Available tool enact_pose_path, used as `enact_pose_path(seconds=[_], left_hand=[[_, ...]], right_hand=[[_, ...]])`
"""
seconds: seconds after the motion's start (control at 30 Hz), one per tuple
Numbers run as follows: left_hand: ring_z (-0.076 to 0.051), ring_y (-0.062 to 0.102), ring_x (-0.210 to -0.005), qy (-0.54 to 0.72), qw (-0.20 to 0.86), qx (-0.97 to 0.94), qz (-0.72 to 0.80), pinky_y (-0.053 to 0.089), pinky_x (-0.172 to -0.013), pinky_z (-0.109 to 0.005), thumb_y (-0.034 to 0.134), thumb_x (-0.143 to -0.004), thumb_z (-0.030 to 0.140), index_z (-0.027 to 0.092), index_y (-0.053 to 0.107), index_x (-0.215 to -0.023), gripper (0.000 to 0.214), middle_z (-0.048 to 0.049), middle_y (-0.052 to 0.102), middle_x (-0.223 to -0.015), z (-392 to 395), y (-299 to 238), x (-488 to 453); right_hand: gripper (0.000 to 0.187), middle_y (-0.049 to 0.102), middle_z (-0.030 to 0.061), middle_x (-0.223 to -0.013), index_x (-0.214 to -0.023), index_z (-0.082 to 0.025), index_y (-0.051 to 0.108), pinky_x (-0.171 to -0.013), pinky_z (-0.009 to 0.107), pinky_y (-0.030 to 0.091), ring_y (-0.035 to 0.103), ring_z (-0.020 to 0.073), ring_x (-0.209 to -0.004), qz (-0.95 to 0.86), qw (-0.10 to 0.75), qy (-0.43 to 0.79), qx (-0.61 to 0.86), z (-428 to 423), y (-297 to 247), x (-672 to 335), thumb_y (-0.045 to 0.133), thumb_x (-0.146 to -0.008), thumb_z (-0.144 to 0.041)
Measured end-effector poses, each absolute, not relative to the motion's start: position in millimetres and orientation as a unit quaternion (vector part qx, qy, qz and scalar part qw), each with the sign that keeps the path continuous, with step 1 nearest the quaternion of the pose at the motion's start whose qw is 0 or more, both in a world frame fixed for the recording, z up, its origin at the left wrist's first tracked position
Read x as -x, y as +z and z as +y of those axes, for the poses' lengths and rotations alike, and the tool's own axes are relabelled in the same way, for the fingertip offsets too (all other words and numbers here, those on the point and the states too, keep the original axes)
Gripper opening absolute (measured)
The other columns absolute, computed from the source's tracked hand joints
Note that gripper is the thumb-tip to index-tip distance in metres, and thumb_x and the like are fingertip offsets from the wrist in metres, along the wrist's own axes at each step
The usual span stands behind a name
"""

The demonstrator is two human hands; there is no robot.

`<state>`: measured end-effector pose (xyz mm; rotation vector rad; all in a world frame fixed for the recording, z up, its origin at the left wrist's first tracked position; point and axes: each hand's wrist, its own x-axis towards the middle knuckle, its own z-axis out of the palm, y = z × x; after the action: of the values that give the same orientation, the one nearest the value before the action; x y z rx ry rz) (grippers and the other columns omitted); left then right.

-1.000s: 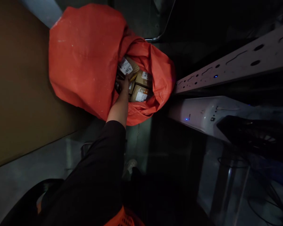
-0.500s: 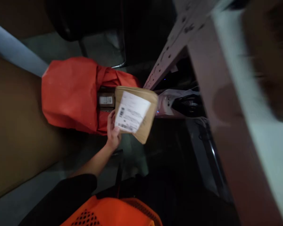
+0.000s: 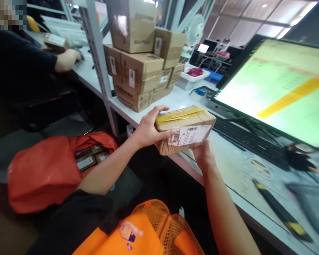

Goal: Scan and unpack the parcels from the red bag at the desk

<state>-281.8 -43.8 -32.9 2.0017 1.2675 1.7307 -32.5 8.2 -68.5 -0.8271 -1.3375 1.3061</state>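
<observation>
Between my two hands is a brown cardboard box [image 3: 166,144], tilted, with yellow tape along its top and a white printed label on the side facing me. My left hand [image 3: 150,129] grips its left end, the thumb over the label's edge and the fingers on top. From below, my right hand [image 3: 204,154] supports the right end; its fingers are mostly hidden under the box. The box is held over the front edge of the white table [image 3: 223,163]. At the lower left, a red sack [image 3: 45,170] lies open with several labelled boxes [image 3: 86,162] inside.
Stacked cardboard boxes [image 3: 142,72] stand beside a metal post [image 3: 97,53]. To the right are a monitor [image 3: 279,92], a keyboard [image 3: 250,141] and a black-and-yellow utility knife [image 3: 280,209]. A white basket [image 3: 192,79] sits behind. Another person's hand [image 3: 67,60] is at the far left.
My view has swung up from the sack to the table. The labelled parcel in my left hand has moved away from the sack, and my right hand has come into view on the box.
</observation>
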Motion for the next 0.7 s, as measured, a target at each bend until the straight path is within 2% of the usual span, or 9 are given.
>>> enact_pose_path(seconds=[0.07, 0.17, 0.27, 0.37, 0.47, 0.5, 0.57, 0.63, 0.7], left_hand=[[-0.027, 0.064, -0.116, 0.641, 0.131, -0.649, 0.386, 0.054, -0.102, -0.041, 0.081, -0.072, 0.076, 0.024, 0.053, -0.136, 0.088, -0.0111, 0.061, -0.135, -27.9, -35.8, 241.8], [-0.031, 0.058, -0.13, 0.72, 0.212, -0.584, 0.308, 0.052, -0.106, -0.043, 0.08, -0.068, 0.082, 0.026, 0.043, -0.143, 0.1, -0.0155, 0.046, -0.152, -9.9, -53.1, 177.3], [-0.033, 0.057, -0.134, 0.7, 0.339, -0.558, 0.29, 0.05, -0.112, -0.044, 0.087, -0.067, 0.074, 0.025, 0.034, -0.151, 0.111, -0.0167, 0.051, -0.148, -0.4, -69.8, 118.4], [-0.035, 0.065, -0.123, 0.628, 0.436, -0.563, 0.314, 0.052, -0.109, -0.047, 0.089, -0.067, 0.07, 0.017, 0.054, -0.136, 0.094, -0.0148, 0.066, -0.128, 8.7, -78.5, 78.7], [-0.034, 0.07, -0.11, 0.596, 0.468, -0.558, 0.339, 0.057, -0.099, -0.045, 0.085, -0.072, 0.069, 0.015, 0.065, -0.119, 0.074, -0.0135, 0.073, -0.115, 20.6, -84.8, 60.1], [-0.033, 0.071, -0.11, 0.595, 0.468, -0.557, 0.341, 0.058, -0.097, -0.044, 0.085, -0.073, 0.068, 0.015, 0.065, -0.12, 0.074, -0.0134, 0.073, -0.116, 24.0, -87.6, 57.1], [-0.032, 0.07, -0.114, 0.595, 0.469, -0.555, 0.342, 0.058, -0.099, -0.043, 0.085, -0.073, 0.067, 0.016, 0.063, -0.124, 0.076, -0.0143, 0.072, -0.123, 28.6, -94.3, 53.2], [-0.033, 0.068, -0.12, 0.591, 0.48, -0.552, 0.34, 0.057, -0.101, -0.043, 0.085, -0.073, 0.068, 0.016, 0.059, -0.129, 0.08, -0.0162, 0.07, -0.129, 29.7, -101.2, 49.5], [-0.033, 0.066, -0.126, 0.585, 0.484, -0.561, 0.331, 0.054, -0.107, -0.044, 0.084, -0.074, 0.068, 0.016, 0.055, -0.133, 0.084, -0.0172, 0.068, -0.134, 28.4, -106.3, 45.1]], right_hand=[[0.083, 0.069, 0.012, -0.138, -0.127, -0.025, 0.067, -0.095, 0.046, 0.062, 0.066, 0.0331, -0.126, -0.506, 0.569, 0.517, 0.391, 7.8, -66.4, -1.6, 0.08, -0.068, -0.081], [0.075, 0.076, 0.0131, -0.119, -0.114, -0.019, 0.068, -0.081, 0.039, 0.065, 0.072, 0.0308, -0.111, -0.444, 0.62, 0.469, 0.446, 3.8, -68.9, -48.6, 0.075, -0.073, -0.082], [0.073, 0.077, 0.0128, -0.112, -0.115, -0.019, 0.066, -0.075, 0.037, 0.066, 0.074, 0.0284, -0.104, -0.441, 0.612, 0.414, 0.509, -6.6, -67.9, -91.5, 0.06, -0.084, -0.084], [0.064, 0.077, 0.0128, -0.109, -0.118, -0.019, 0.067, -0.076, 0.042, 0.066, 0.074, 0.0291, -0.098, -0.473, 0.548, 0.358, 0.59, -24.3, -56.0, -147.1, 0.058, -0.089, -0.075], [0.057, 0.076, 0.0149, -0.108, -0.129, -0.016, 0.066, -0.092, 0.049, 0.061, 0.072, 0.0325, -0.103, -0.472, 0.516, 0.231, 0.676, -47.8, -36.7, -220.3, 0.069, -0.088, -0.054], [0.056, 0.075, 0.0161, -0.11, -0.134, -0.015, 0.064, -0.1, 0.051, 0.057, 0.071, 0.0336, -0.108, -0.471, 0.483, 0.154, 0.721, -54.8, -30.8, -244.9, 0.067, -0.089, -0.049], [0.058, 0.073, 0.0214, -0.12, -0.139, -0.012, 0.062, -0.108, 0.054, 0.05, 0.067, 0.0387, -0.119, -0.467, 0.356, 0.029, 0.809, -64.3, -23.3, -286.7, 0.062, -0.092, -0.045], [0.062, 0.068, 0.0275, -0.129, -0.14, -0.008, 0.062, -0.106, 0.057, 0.049, 0.063, 0.0453, -0.125, -0.468, 0.207, -0.002, 0.859, -66.1, -23.6, -312.2, 0.061, -0.093, -0.048], [0.061, 0.064, 0.0311, -0.134, -0.14, -0.006, 0.061, -0.1, 0.058, 0.051, 0.062, 0.0479, -0.124, -0.481, 0.11, 0.011, 0.87, -60.8, -30.3, -321.1, 0.059, -0.093, -0.045]])
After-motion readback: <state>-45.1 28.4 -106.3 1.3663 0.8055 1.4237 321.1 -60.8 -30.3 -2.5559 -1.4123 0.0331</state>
